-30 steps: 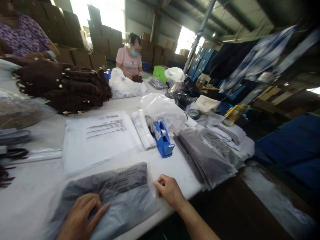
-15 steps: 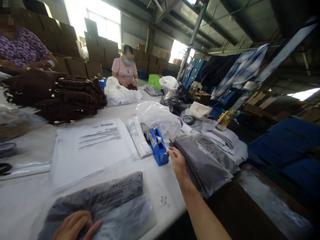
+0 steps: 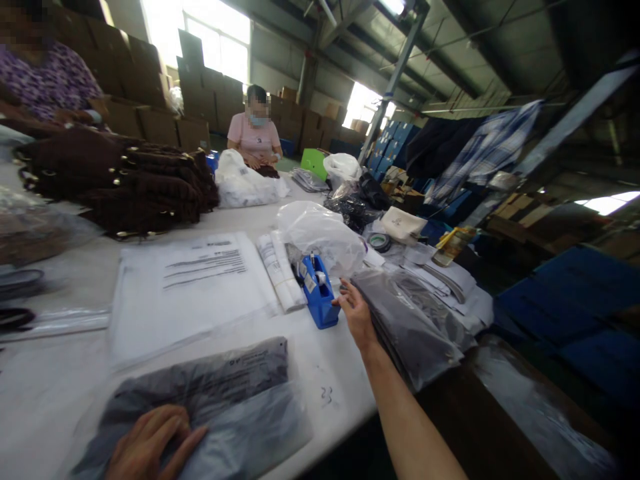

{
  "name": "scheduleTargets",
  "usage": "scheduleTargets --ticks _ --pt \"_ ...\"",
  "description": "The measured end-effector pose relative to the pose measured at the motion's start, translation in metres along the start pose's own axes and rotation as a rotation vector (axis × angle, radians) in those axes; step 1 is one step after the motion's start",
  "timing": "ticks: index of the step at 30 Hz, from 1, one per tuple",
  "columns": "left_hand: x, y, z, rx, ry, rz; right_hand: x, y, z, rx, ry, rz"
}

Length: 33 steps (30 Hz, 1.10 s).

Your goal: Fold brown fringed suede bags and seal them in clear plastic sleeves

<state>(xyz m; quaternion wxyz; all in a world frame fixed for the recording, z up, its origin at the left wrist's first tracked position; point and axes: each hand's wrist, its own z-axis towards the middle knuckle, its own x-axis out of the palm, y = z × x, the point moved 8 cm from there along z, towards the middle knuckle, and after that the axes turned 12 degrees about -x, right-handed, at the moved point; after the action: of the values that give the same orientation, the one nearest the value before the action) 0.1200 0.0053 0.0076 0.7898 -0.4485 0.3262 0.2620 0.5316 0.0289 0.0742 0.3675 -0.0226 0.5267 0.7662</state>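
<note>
A dark grey folded garment in a clear plastic bag (image 3: 250, 393) lies at the front of the white table. My left hand (image 3: 153, 440) rests on top of this bag, fingers lying over it and thumb apart. Further right, a blue tape dispenser (image 3: 323, 308) stands on the table, with a roll of tape in it. My right hand (image 3: 356, 313) is at the dispenser's right front end, thumb close to its edge and fingers spread. No tape can be made out in those fingers. Beside that hand lies a stack of bagged grey garments (image 3: 407, 320).
Flat printed plastic bags (image 3: 195, 300) and a rolled white bundle (image 3: 281, 273) lie left of the dispenser. A pile of brown garments (image 3: 150, 180) sits behind. Two people work across the table. Blue boxes (image 3: 575, 293) stand at right, beyond the table edge.
My right hand's fingers have spread from a near pinch beside the dispenser. My left hand stays on the bagged garment. The view has shifted slightly.
</note>
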Motion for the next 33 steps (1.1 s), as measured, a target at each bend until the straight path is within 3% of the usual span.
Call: scheduleTargets --ticks 2,5,8,11,13,15,17,18,20,23,27,30,33 --pt "-0.003 -0.008 0.001 -0.047 0.05 0.006 -0.005 0.002 -0.023 0.001 -0.059 0.016" --pt "-0.005 -0.014 0.002 -0.135 0.139 0.002 -0.016 -0.015 -0.053 0.075 -0.137 -0.046" --pt "-0.007 -0.014 0.001 -0.2 0.169 -0.026 -0.025 -0.028 -0.064 0.14 -0.167 -0.164" --pt "-0.007 -0.012 -0.002 -0.237 0.181 -0.068 -0.017 -0.006 -0.062 0.127 -0.089 -0.144" --pt "-0.007 -0.013 -0.003 -0.236 0.192 -0.1 0.017 0.034 -0.063 0.031 0.183 -0.008" --pt "-0.008 -0.014 -0.002 -0.229 0.19 -0.115 0.072 0.088 -0.079 -0.122 0.621 0.134" --pt "-0.009 -0.014 -0.002 -0.235 0.172 -0.108 0.121 0.129 -0.103 -0.278 1.002 0.111" --pt "-0.009 -0.013 -0.002 -0.238 0.166 -0.102 0.14 0.142 -0.111 -0.365 1.112 0.032" --pt "-0.009 -0.014 -0.002 -0.237 0.168 -0.089 0.169 0.15 -0.117 -0.497 1.205 -0.175" --pt "-0.01 -0.016 -0.004 -0.214 0.184 -0.07 0.19 0.142 -0.11 -0.559 1.186 -0.428" --pt "-0.012 -0.021 -0.004 -0.207 0.171 -0.047 0.178 0.124 -0.085 -0.472 0.97 -0.634" --pt "-0.013 -0.024 -0.004 -0.211 0.168 -0.056 0.164 0.117 -0.08 -0.43 0.839 -0.514" --pt "-0.02 -0.019 -0.005 -0.185 0.168 -0.065 0.164 0.11 -0.092 -0.455 0.912 -0.349"
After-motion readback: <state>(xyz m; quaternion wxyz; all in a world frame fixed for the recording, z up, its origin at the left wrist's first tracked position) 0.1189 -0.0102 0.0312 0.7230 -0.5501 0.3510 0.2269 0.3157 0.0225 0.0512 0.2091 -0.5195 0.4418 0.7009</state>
